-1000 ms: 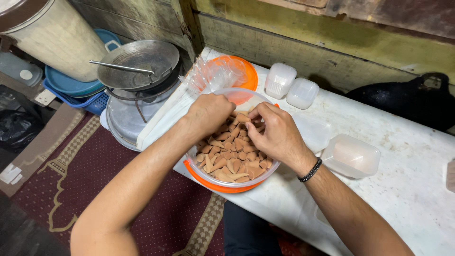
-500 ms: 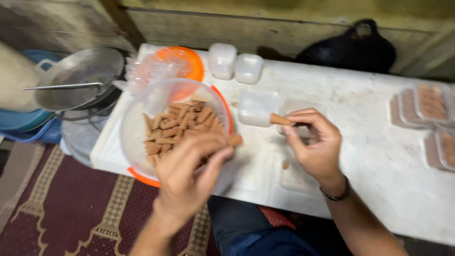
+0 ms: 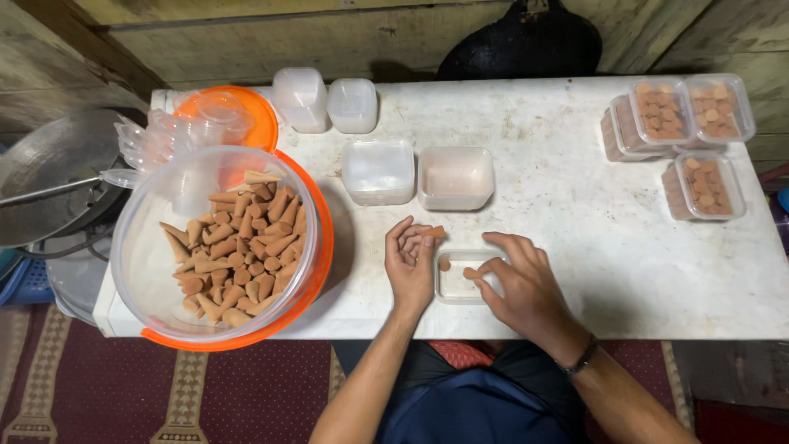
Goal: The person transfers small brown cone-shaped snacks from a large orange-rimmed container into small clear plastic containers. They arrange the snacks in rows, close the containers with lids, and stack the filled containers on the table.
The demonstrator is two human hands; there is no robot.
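A large clear tub (image 3: pixel 148 247) with an orange rim holds several brown cones (image 3: pixel 238 247) at the left of the white table. My left hand (image 3: pixel 411 263) rests palm up beside a small clear box (image 3: pixel 454 284), cradling brown cones, one poking out at its fingertips. My right hand (image 3: pixel 522 275) pinches one brown cone (image 3: pixel 470 273) over that box. One cone stands inside the box.
Two empty clear boxes (image 3: pixel 378 171) (image 3: pixel 455 177) sit just beyond my hands, two lidded ones (image 3: pixel 301 99) farther back. Filled boxes of cones (image 3: pixel 689 123) are stacked at the far right. A stack of clear lids (image 3: pixel 164 131) lies by an orange lid. A metal pan (image 3: pixel 57 173) is off the table's left.
Both hands left the tub and came to the small box at the table's front. The view swung right, and the filled boxes now show at the right.
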